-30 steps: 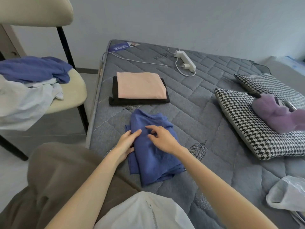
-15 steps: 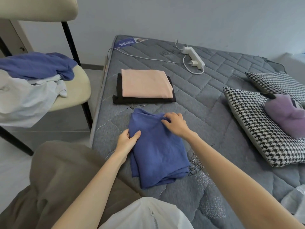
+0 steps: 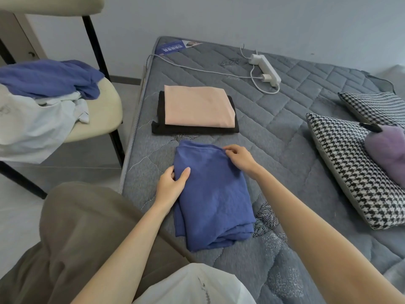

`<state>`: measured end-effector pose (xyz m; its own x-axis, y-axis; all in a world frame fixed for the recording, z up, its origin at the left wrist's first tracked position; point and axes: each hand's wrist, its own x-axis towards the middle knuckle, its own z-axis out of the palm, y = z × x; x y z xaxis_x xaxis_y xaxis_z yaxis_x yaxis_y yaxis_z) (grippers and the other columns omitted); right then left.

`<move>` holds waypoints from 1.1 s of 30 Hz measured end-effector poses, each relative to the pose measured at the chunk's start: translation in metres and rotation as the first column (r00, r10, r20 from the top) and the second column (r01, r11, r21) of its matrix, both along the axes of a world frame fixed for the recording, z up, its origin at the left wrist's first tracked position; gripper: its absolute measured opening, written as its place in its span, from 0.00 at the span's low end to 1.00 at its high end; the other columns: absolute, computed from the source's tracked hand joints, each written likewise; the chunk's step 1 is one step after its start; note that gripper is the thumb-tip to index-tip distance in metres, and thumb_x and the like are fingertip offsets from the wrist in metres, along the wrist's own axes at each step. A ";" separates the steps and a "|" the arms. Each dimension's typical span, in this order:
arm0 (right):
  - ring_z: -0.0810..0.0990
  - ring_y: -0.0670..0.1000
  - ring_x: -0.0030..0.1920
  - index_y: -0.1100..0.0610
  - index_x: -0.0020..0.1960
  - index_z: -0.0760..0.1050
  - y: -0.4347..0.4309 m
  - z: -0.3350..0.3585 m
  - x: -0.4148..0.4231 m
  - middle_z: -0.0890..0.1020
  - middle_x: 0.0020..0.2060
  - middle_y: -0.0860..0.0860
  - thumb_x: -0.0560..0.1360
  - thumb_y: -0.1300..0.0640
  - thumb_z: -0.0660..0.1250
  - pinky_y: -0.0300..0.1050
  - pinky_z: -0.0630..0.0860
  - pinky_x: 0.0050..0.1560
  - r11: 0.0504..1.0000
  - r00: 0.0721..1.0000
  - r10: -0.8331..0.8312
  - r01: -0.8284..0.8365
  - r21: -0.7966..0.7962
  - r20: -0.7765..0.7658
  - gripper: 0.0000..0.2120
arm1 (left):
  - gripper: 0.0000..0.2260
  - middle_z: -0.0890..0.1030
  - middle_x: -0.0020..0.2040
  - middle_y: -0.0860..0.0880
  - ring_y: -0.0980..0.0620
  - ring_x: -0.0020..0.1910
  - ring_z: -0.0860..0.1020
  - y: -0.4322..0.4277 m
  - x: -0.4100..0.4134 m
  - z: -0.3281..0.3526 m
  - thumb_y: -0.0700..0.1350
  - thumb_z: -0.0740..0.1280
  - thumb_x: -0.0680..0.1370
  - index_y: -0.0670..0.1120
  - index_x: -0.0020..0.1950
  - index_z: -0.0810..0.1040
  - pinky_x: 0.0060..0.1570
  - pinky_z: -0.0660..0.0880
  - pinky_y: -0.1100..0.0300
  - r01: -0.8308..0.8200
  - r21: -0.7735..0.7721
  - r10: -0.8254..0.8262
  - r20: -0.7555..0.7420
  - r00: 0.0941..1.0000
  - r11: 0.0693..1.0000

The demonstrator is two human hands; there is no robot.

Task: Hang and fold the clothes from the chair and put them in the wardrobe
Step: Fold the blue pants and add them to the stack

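both hands on the folded blue garment [image 3: 212,194] on the mattress [image 3: 285,132]
left hand [image 3: 169,186] grips its left edge, thumb on top; right hand [image 3: 240,157] pinches the far right corner with curled fingers.

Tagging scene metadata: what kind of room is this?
Most likely a bedroom: a bare quilted mattress with houndstooth pillows on it, a stack of folded clothes laid on top, and a chair heaped with unfolded laundry alongside.
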<state>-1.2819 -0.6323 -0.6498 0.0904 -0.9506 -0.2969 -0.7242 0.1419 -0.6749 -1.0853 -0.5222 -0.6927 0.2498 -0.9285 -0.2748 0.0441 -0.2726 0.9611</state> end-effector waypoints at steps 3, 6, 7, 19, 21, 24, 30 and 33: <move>0.77 0.50 0.52 0.57 0.55 0.80 0.001 -0.001 -0.008 0.81 0.49 0.52 0.78 0.59 0.63 0.42 0.71 0.51 0.998 1.000 0.014 -0.014 0.060 -0.004 0.09 | 0.07 0.80 0.46 0.58 0.61 0.47 0.78 -0.001 0.001 -0.002 0.46 0.68 0.77 0.49 0.55 0.75 0.43 0.74 0.66 -0.011 -0.018 0.012 0.043 0.999 1.000; 0.78 0.49 0.49 0.57 0.51 0.82 -0.003 -0.002 -0.010 0.83 0.46 0.51 0.76 0.58 0.66 0.45 0.74 0.52 0.989 0.993 -0.117 0.117 -0.086 0.007 0.07 | 0.11 0.82 0.50 0.52 0.54 0.51 0.80 -0.002 0.004 -0.006 0.43 0.68 0.77 0.44 0.59 0.77 0.48 0.76 0.62 -0.007 -0.034 0.010 0.098 0.995 0.999; 0.79 0.49 0.49 0.56 0.50 0.82 -0.005 -0.003 -0.010 0.83 0.46 0.51 0.76 0.58 0.67 0.47 0.76 0.54 0.972 0.982 -0.185 0.188 -0.141 0.030 0.07 | 0.13 0.82 0.52 0.49 0.52 0.52 0.80 -0.003 0.004 -0.007 0.43 0.68 0.77 0.42 0.61 0.76 0.49 0.76 0.61 -0.003 -0.036 0.007 0.114 0.993 0.999; 0.77 0.46 0.55 0.56 0.59 0.78 0.023 0.007 -0.008 0.80 0.57 0.49 0.78 0.64 0.60 0.37 0.70 0.55 0.930 0.959 -0.195 0.247 -0.272 0.205 0.13 | 0.22 0.77 0.50 0.56 0.55 0.50 0.76 0.008 0.001 0.004 0.52 0.71 0.75 0.46 0.64 0.68 0.48 0.73 0.61 0.012 0.036 -0.018 0.173 0.985 0.999; 0.77 0.47 0.52 0.56 0.57 0.77 0.037 0.007 -0.015 0.80 0.56 0.49 0.78 0.60 0.63 0.37 0.70 0.52 0.953 0.981 -0.138 0.169 -0.250 0.135 0.09 | 0.22 0.76 0.47 0.55 0.53 0.49 0.78 0.013 0.000 0.004 0.54 0.72 0.73 0.46 0.58 0.67 0.50 0.75 0.56 0.016 0.104 -0.040 0.235 0.971 0.994; 0.75 0.47 0.46 0.56 0.52 0.74 0.064 0.000 -0.025 0.78 0.52 0.52 0.77 0.58 0.66 0.34 0.68 0.45 0.975 0.995 -0.078 0.088 -0.202 0.059 0.05 | 0.24 0.77 0.48 0.51 0.50 0.50 0.78 0.018 0.001 0.003 0.59 0.73 0.70 0.45 0.54 0.68 0.52 0.76 0.51 0.059 0.203 -0.116 0.282 0.952 0.977; 0.72 0.51 0.50 0.55 0.55 0.69 0.115 -0.014 -0.038 0.72 0.51 0.53 0.76 0.52 0.68 0.38 0.68 0.49 0.992 0.998 0.009 -0.017 -0.121 -0.063 0.13 | 0.15 0.80 0.52 0.49 0.49 0.51 0.79 0.028 0.002 0.004 0.54 0.71 0.74 0.44 0.52 0.74 0.55 0.77 0.51 0.191 0.234 -0.238 0.191 0.952 0.953; 0.68 0.59 0.61 0.53 0.66 0.64 0.126 -0.018 -0.039 0.69 0.61 0.57 0.76 0.51 0.68 0.51 0.65 0.63 0.996 0.994 -0.014 0.005 -0.084 -0.112 0.23 | 0.15 0.78 0.57 0.45 0.47 0.55 0.77 0.030 0.006 0.009 0.50 0.68 0.78 0.42 0.58 0.72 0.57 0.75 0.49 0.164 0.206 -0.197 0.148 0.969 0.965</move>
